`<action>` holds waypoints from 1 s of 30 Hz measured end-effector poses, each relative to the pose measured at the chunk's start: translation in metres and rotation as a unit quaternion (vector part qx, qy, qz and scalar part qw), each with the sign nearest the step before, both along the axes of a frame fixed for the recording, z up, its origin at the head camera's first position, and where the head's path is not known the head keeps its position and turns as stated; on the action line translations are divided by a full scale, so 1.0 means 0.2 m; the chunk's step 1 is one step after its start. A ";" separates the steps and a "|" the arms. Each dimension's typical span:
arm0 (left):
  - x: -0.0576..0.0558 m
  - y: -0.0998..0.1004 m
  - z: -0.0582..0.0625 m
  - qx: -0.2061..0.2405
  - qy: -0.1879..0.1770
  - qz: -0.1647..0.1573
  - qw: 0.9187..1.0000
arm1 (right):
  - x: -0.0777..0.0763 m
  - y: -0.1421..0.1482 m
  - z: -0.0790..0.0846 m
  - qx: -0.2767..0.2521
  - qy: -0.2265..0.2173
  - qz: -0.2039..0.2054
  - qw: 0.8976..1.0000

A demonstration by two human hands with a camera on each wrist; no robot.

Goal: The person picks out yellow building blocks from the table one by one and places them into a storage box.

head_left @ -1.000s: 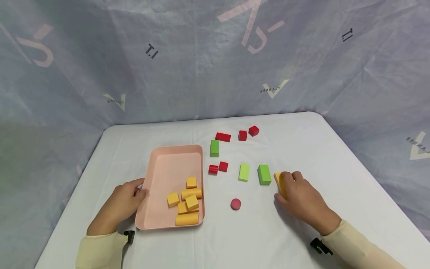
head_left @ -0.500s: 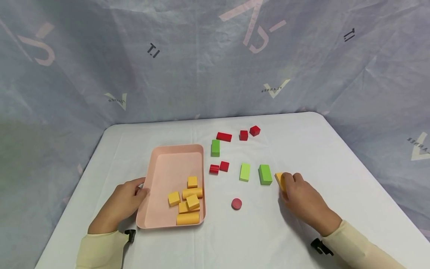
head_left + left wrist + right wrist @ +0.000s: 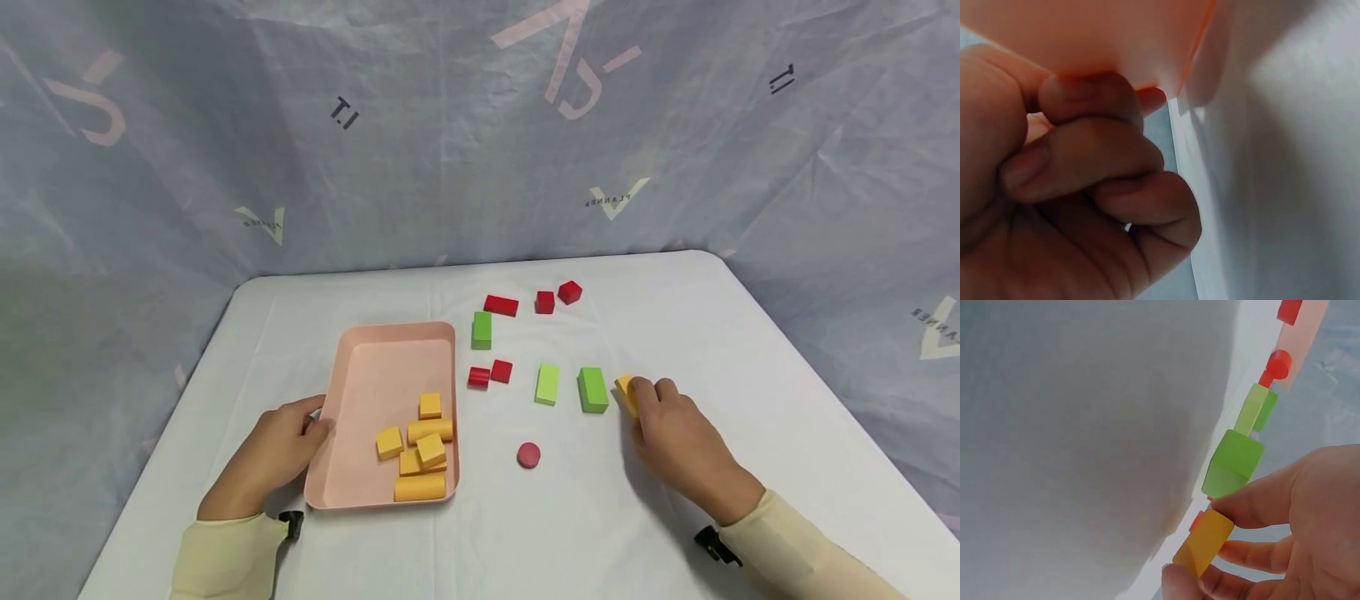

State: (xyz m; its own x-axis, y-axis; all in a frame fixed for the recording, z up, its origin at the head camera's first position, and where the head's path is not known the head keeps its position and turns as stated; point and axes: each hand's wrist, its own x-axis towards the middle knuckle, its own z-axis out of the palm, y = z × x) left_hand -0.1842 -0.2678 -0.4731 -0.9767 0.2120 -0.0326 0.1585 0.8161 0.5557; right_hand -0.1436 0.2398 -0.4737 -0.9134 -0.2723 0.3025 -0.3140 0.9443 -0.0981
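Note:
A pink tray (image 3: pixel 386 367) lies on the left half of the table, with yellow cubes and cylinders grouped at its right side. My left hand (image 3: pixel 273 450) grips the tray's left wall between thumb and forefinger; the left wrist view shows the other fingers curled below the rim. On the right, my right hand (image 3: pixel 682 437) pinches a yellow rectangular block (image 3: pixel 1204 540) between thumb and fingers. Most of that block is hidden by the hand in the head view. Just left of it stands a green block (image 3: pixel 593 390).
A light green block (image 3: pixel 547 384) and a round red piece (image 3: pixel 528 455) lie between tray and right hand. Beyond are another green block (image 3: pixel 482 331), a red cylinder (image 3: pixel 479 377), a red bar (image 3: pixel 501 306) and several red cubes (image 3: pixel 545 302). A grey cloth (image 3: pixel 450 167) hangs behind.
My right hand's thumb and fingers have closed around the yellow block, and the block has shifted slightly up in the head view. The left hand and the tray hold still.

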 end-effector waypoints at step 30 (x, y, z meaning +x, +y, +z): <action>0.00 0.00 0.01 0.003 -0.017 -0.001 1.000 | 0.00 -0.15 0.10 -0.031 -0.001 0.003 1.000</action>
State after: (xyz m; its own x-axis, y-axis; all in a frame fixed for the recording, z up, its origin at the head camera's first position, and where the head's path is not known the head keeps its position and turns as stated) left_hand -0.1844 -0.2676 -0.4703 -0.9748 0.2134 -0.0645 0.1405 0.8128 0.5653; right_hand -0.1434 0.2101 -0.4544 -0.9125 -0.2575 0.3178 -0.3186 0.9347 -0.1577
